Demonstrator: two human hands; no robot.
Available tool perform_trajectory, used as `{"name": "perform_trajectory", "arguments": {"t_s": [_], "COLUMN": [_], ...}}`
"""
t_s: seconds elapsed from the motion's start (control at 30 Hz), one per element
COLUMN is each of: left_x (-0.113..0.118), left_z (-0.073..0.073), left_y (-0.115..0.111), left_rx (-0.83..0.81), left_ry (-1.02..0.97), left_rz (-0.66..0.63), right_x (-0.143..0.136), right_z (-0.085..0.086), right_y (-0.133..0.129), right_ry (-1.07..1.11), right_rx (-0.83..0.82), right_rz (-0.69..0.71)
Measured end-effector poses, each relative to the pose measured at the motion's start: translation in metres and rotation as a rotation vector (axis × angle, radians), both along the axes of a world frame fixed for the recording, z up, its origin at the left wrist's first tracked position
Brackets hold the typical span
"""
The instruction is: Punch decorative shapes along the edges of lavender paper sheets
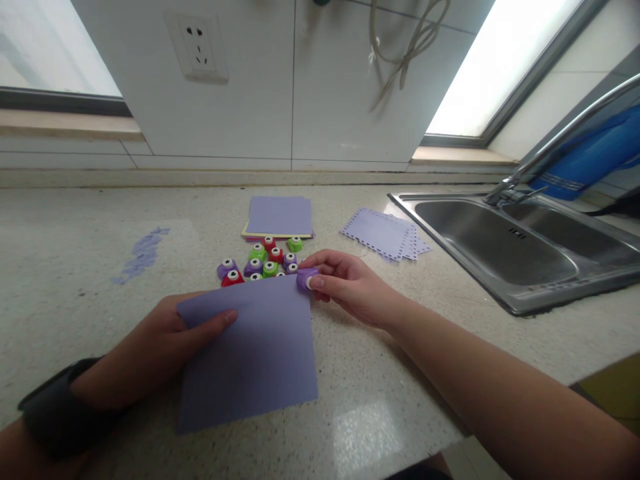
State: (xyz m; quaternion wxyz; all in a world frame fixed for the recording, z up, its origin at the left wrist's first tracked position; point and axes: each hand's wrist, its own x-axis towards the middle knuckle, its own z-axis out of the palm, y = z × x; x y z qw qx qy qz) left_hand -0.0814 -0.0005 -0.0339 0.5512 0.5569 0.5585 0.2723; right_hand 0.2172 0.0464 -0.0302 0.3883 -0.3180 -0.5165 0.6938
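Note:
A sheet of purple paper (255,360) is held up over the counter, its upper left part pinched in my left hand (175,333) with the thumb on top. At the sheet's upper right corner, my right hand (345,283) grips a small purple craft punch (306,277), thumb on its white button. The punch sits over the paper's edge; whether it is pressed down I cannot tell. Just behind the sheet stand several more punches, among them a red punch (233,278), a green punch (270,269) and a purple punch (227,269). The paper hides some of them.
Behind the punches lies a stack of coloured paper (280,215). Purple sheets with punched edges (377,232) fan out beside the steel sink (500,247). Purple paper scraps (143,257) lie at left on the speckled counter (200,207). A tiled wall borders the back.

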Motion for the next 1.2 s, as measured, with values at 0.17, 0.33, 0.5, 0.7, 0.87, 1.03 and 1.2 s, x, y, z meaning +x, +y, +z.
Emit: {"name": "perform_trajectory", "arguments": {"t_s": [0.17, 0.33, 0.5, 0.7, 0.87, 1.03, 1.2], "left_x": [0.0029, 0.0052, 0.0047, 0.0037, 0.0027, 0.0031, 0.0037], "left_z": [0.0032, 0.0057, 0.0057, 0.0033, 0.0047, 0.0056, 0.0038], "left_y": [0.0007, 0.0014, 0.0019, 0.002, -0.0004, -0.0003, 0.0021], "left_rx": [0.034, 0.048, 0.05, 0.038, 0.031, 0.042, 0.082], "left_ry": [0.02, 0.039, 0.044, 0.027, 0.017, 0.018, 0.038], "left_rz": [-0.01, -0.014, -0.021, -0.025, -0.018, -0.042, -0.044], "right_x": [-0.0003, -0.0005, 0.0001, 0.0017, 0.0026, 0.0037, 0.004], "right_z": [0.0002, 0.0012, 0.0, -0.0024, -0.0022, -0.0044, -0.0058], "right_y": [-0.0001, -0.0003, 0.0001, 0.0009, 0.0008, 0.0019, 0.0019], "right_ry": [-0.017, -0.016, -0.018, -0.033, -0.028, -0.031, -0.024], "right_rx": [0.005, 0.007, 0.002, 0.01, 0.013, 0.018, -0.001], "right_rz": [-0.005, -0.006, -0.003, 0.011, 0.025, 0.052, 0.057]}}
